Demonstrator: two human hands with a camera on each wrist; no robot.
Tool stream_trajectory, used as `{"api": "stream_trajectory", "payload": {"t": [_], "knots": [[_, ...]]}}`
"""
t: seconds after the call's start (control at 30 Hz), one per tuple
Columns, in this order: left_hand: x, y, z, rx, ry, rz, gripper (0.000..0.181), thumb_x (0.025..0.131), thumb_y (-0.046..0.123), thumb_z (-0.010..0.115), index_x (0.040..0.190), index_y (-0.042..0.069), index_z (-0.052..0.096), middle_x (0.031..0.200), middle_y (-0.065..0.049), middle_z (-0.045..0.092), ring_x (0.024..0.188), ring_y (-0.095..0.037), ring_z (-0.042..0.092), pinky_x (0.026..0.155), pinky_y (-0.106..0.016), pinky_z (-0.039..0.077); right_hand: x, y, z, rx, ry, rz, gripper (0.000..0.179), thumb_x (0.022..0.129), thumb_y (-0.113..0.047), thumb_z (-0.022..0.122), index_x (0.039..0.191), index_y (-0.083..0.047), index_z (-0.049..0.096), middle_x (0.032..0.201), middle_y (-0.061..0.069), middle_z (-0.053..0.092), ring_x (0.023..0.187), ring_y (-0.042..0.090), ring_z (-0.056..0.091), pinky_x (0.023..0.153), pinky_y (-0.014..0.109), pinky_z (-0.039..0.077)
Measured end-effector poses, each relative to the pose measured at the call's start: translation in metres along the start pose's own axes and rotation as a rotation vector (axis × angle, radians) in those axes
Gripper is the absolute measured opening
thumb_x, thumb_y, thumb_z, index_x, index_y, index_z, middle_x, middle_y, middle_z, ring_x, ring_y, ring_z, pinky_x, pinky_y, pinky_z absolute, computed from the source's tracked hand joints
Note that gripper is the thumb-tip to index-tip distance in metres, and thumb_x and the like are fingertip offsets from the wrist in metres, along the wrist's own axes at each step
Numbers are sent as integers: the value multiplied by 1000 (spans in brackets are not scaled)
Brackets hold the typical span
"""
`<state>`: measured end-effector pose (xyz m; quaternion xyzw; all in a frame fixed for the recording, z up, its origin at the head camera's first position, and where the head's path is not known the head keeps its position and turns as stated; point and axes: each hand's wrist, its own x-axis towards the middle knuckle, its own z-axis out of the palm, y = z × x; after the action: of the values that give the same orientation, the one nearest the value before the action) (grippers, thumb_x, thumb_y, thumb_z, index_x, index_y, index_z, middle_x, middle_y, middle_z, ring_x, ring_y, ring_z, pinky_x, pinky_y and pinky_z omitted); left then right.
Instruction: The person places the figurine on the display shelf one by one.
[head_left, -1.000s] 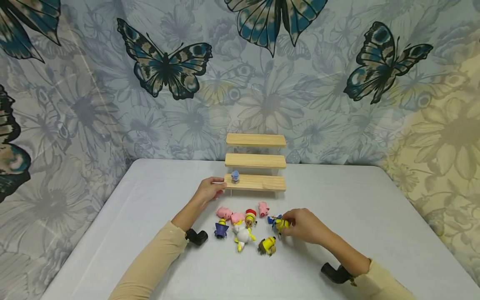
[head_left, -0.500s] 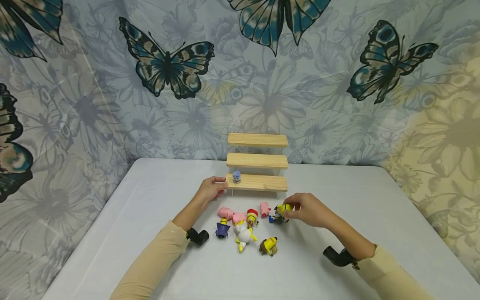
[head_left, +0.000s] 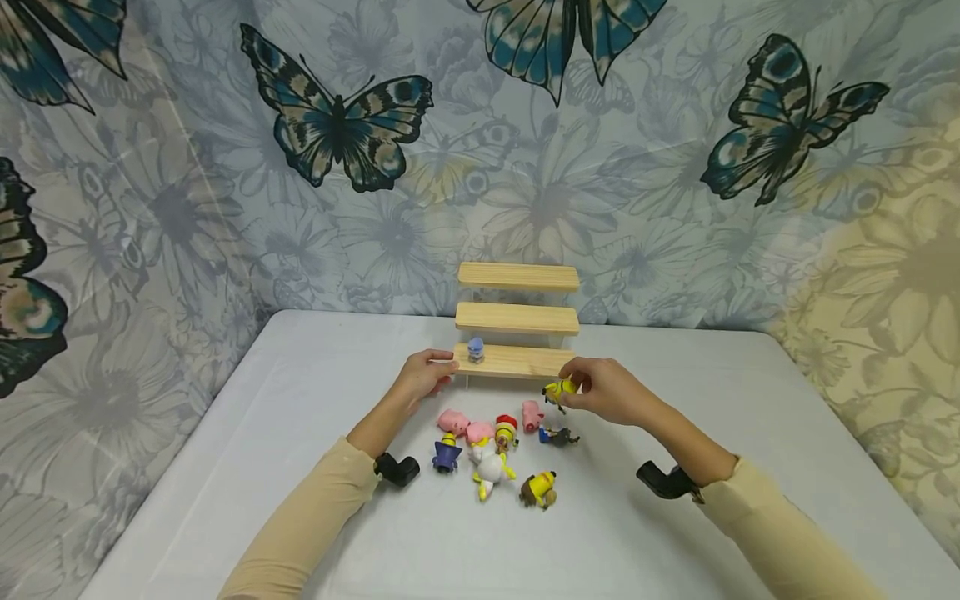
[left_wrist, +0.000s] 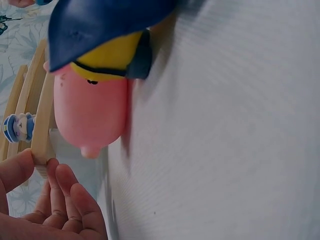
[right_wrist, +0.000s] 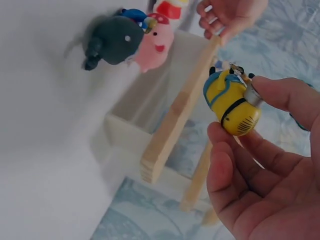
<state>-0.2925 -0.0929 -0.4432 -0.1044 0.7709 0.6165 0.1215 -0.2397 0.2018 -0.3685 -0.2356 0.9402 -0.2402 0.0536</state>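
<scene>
My right hand [head_left: 611, 392] pinches a yellow Minion figure [right_wrist: 232, 102] with blue overalls and a silver goggle. Thumb and fingers hold it in the air by the right end of the lowest shelf board. At that board's left end, my left hand [head_left: 423, 375] grips the wooden display shelf [head_left: 517, 360], thumb above and fingers below, as the left wrist view shows. A small blue-capped figure [head_left: 476, 350] stands on the same board, near the left hand. Below the right hand, a dark grey and blue figure [head_left: 558, 436] lies on the table beside a pink pig figure [head_left: 532, 416].
Several more figures lie before the shelf: pink pigs [head_left: 452, 421], a purple-caped Minion [head_left: 446, 454], a red-hatted one [head_left: 506, 432], a white and yellow one [head_left: 490, 469] and a brown and yellow one [head_left: 539, 490]. Behind the white table [head_left: 337, 533] hangs a butterfly-patterned cloth [head_left: 397, 242].
My right hand has lifted the yellow Minion figure off the table, away from the dark figure, and carried it up towards the lowest board. The left hand keeps its grip on the shelf.
</scene>
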Motion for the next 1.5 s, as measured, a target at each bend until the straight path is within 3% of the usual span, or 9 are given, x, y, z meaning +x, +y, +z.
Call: {"api": "stream_trajectory", "payload": {"t": [0.63, 1.3, 1.5], "knots": [[0, 0, 0, 5, -1, 8, 36, 92, 25, 67, 126, 12, 62, 98, -8, 69, 76, -13, 59, 64, -24, 45, 34, -8, -12, -45, 52, -114, 28, 85, -16, 74, 108, -1, 70, 88, 7, 68, 77, 15, 57, 65, 27, 46], [0, 1, 2, 13, -8, 15, 37, 92, 26, 67, 126, 12, 62, 97, -9, 69, 77, -14, 59, 64, -24, 46, 59, -13, -11, -68, 81, -112, 31, 86, -19, 73, 110, 0, 67, 97, 11, 69, 85, 21, 61, 76, 37, 51], [1, 0, 1, 9, -4, 13, 37, 92, 25, 67, 126, 11, 62, 97, -8, 70, 78, -14, 60, 65, -25, 47, 69, -17, -8, -94, 52, -120, 33, 86, -20, 73, 112, 0, 68, 100, 13, 69, 91, 25, 63, 80, 40, 52]]}}
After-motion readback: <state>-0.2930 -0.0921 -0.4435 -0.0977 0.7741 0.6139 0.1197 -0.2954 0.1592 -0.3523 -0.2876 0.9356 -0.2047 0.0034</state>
